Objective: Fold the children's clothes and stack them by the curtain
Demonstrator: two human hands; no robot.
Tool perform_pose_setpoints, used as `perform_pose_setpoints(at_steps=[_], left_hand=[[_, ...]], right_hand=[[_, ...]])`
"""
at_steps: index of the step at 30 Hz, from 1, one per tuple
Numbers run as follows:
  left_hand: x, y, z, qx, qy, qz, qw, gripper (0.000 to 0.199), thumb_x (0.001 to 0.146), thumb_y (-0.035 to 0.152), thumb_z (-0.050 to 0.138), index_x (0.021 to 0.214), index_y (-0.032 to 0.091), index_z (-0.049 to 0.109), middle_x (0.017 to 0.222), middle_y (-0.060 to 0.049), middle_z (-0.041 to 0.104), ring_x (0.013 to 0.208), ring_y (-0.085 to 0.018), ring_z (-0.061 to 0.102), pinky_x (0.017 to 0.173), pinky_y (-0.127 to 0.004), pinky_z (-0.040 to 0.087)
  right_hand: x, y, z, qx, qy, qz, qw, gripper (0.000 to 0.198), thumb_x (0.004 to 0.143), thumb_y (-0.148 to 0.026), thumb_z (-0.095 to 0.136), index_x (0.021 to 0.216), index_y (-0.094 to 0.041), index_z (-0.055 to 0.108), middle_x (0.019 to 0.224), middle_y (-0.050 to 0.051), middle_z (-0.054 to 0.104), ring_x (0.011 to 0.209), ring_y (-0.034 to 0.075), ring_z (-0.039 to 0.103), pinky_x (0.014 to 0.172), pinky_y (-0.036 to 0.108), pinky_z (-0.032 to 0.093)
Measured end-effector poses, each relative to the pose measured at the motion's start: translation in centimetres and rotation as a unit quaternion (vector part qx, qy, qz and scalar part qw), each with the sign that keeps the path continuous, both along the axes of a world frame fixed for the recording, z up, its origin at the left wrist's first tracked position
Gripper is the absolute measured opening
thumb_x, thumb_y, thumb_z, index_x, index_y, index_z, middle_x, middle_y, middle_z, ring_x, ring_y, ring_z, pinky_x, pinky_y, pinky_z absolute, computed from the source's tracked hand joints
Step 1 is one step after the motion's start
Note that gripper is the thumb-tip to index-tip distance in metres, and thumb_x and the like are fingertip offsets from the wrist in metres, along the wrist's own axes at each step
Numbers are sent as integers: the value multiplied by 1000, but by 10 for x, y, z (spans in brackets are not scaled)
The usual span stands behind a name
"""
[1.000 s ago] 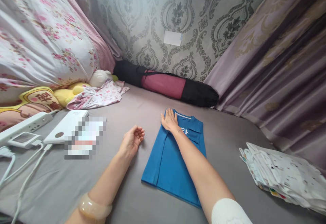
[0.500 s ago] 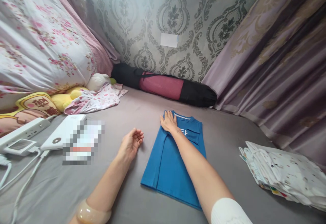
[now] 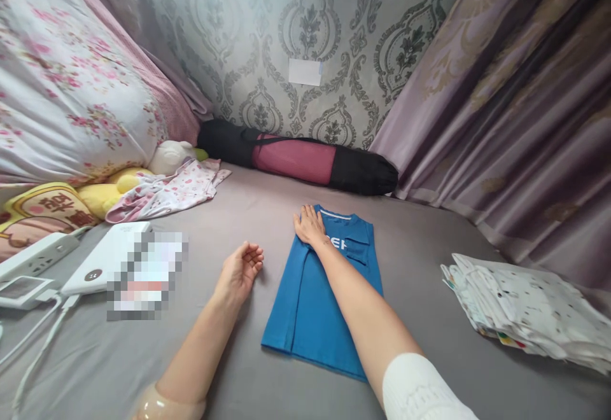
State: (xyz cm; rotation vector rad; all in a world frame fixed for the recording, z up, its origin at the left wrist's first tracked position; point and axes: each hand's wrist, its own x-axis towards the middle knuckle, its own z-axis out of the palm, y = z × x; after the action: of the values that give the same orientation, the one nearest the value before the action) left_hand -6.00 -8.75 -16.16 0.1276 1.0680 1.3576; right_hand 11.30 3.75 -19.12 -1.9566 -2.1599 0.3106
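A blue T-shirt [image 3: 324, 318] lies front up on the grey bed sheet, its sides folded inward into a long shape. White lettering shows on its chest, partly hidden by my right forearm and the folded sleeve. My right hand [image 3: 310, 224] rests flat on the upper left corner of the shirt beside the collar, fingers stretched out. To the left of the shirt, my left hand [image 3: 243, 270] is held apart from it, palm turned inward. Its fingers are loosely curled with nothing in them.
A stack of folded white printed clothes [image 3: 529, 312] lies at right. On the left are a white power bank [image 3: 107, 258], a power strip [image 3: 41, 254], cables, a blurred-out object and a printed cloth [image 3: 167, 188]. A black and pink long bag [image 3: 296, 159] lies along the wall.
My right hand has slid slightly toward the shirt's left edge, uncovering a bit more lettering. My left hand keeps nearly the same pose. The camera view has shifted a little.
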Motion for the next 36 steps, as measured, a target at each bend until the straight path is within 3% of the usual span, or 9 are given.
perform_pose_setpoints(at_steps=[7, 21, 24, 27, 29, 30, 33, 36], left_hand=[[0, 1, -3, -2, -4, -5, 1000, 21, 89, 18, 50, 69, 13, 57, 58, -1, 60, 48, -8, 58, 48, -17, 45], [-3, 0, -6, 5, 9, -12, 1000, 14, 82, 20, 58, 69, 15, 57, 59, -1, 60, 50, -8, 58, 49, -17, 46], [-2, 0, -8, 20, 45, -34, 998, 16, 79, 25, 62, 68, 14, 58, 60, -1, 61, 51, -8, 57, 50, -17, 45], [3, -4, -10, 71, 148, -91, 982, 26, 74, 39, 68, 73, 14, 62, 68, -5, 66, 60, -12, 62, 54, -21, 47], [9, -8, -11, 133, 279, -136, 941, 36, 73, 49, 68, 81, 15, 66, 81, -9, 70, 75, -18, 66, 62, -26, 51], [13, -11, -12, 170, 353, -158, 906, 39, 75, 53, 66, 87, 16, 67, 88, -10, 71, 84, -22, 67, 68, -29, 53], [25, -19, -18, 299, 542, -219, 755, 43, 83, 53, 58, 109, 20, 66, 117, -11, 68, 112, -28, 62, 95, -41, 50], [37, -27, -26, 399, 642, -278, 592, 52, 90, 51, 50, 131, 19, 56, 144, -13, 51, 138, -29, 40, 115, -48, 32]], right_hand=[[1, -25, 12, 12, 8, 2, 1000, 66, 100, -45, 19, 151, -3, 26, 160, 13, 19, 149, 24, 11, 120, 41, 4], [-5, -35, -4, 3, 1, -10, 1000, 69, 99, -46, 22, 151, -1, 26, 160, 14, 17, 149, 24, 11, 120, 41, 3], [-3, -36, 0, -4, 27, -6, 1000, 67, 99, -45, 20, 151, -3, 25, 160, 13, 17, 149, 23, 11, 120, 40, 4], [9, -40, 6, 8, 58, -8, 998, 66, 100, -45, 14, 152, -6, 25, 161, 10, 16, 149, 21, 11, 120, 40, 4], [24, -43, 10, 27, 53, -29, 998, 66, 100, -45, 13, 152, -6, 25, 161, 11, 16, 149, 21, 10, 120, 40, 4], [34, -44, 12, 32, 41, -45, 998, 66, 100, -45, 13, 152, -6, 25, 161, 11, 17, 149, 21, 10, 120, 41, 3], [66, -47, 16, 17, -10, -99, 995, 67, 100, -46, 14, 151, -5, 26, 160, 14, 17, 149, 24, 10, 119, 45, 2], [94, -47, 16, -9, -52, -129, 990, 67, 100, -47, 13, 153, -7, 23, 161, 14, 15, 149, 25, 7, 118, 48, 1]])
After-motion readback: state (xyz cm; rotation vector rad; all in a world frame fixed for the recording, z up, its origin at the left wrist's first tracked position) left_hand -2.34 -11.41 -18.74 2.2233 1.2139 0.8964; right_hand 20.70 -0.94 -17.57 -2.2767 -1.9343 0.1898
